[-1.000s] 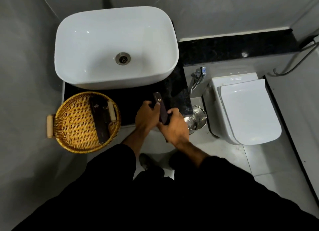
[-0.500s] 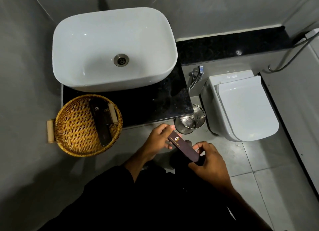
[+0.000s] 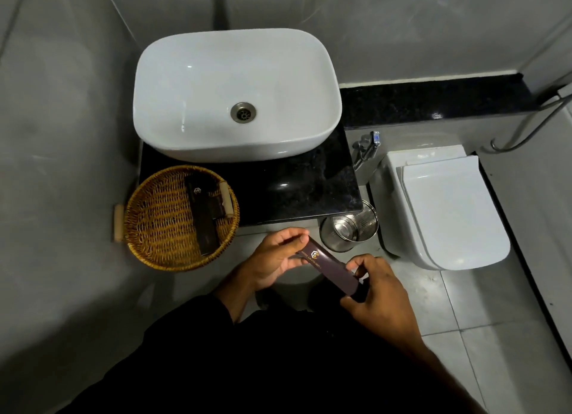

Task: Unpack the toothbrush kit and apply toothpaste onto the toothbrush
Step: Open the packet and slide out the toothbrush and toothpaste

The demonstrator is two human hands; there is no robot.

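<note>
1. Nearest to us, our right hand (image 3: 376, 293) pinches the lower end of the toothbrush kit box (image 3: 329, 266) between thumb and fingers; whether the end flap is already open we cannot tell.
2. Our left hand (image 3: 275, 260) pinches the upper end of the same box, fingers curled around it.
3. The box is in the air between the two hands. Its long axis runs from upper left, at the left hand, to lower right, at the right hand. We judge the next move is to open the end at the right hand.
4. Beyond the left hand and to its left, the wicker basket (image 3: 148, 228) holds another dark box (image 3: 201, 217).
5. Further beyond both hands is the white sink (image 3: 192, 82).
</note>
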